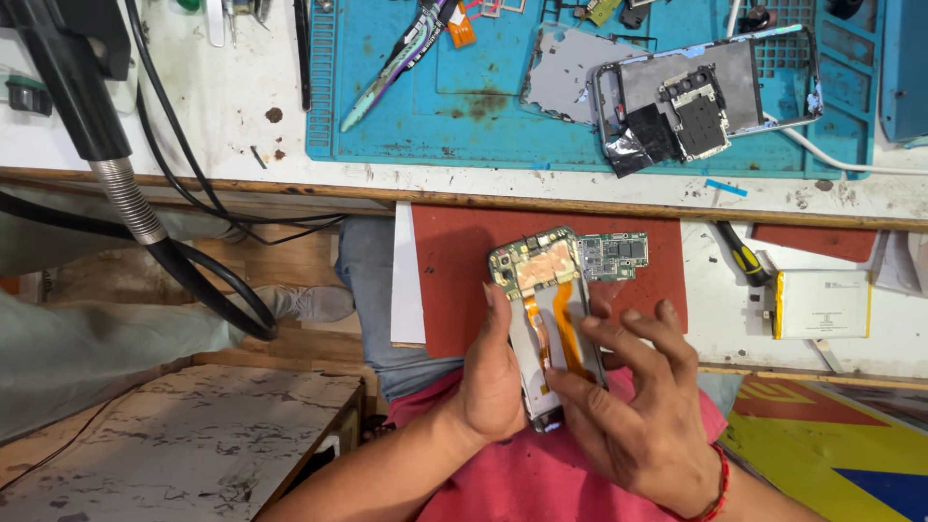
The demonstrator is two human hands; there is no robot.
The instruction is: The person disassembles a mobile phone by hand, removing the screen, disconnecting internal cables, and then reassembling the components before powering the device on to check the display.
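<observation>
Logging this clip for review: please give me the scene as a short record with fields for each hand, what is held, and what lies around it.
left hand: cradles the opened phone from its left edge
right hand: fingers rest on the phone's right side, near the orange flex cables
loose part: green circuit board lies on the red mat, at the phone's top right corner
bench: blue work mat carries another stripped phone frame
right side: flat battery, yellow-handled screwdriver

bright, even light from above; soft shadows only. glare on the phone frame [710,92] at 1 o'clock. edges bow slightly; focus sharp throughout.
</observation>
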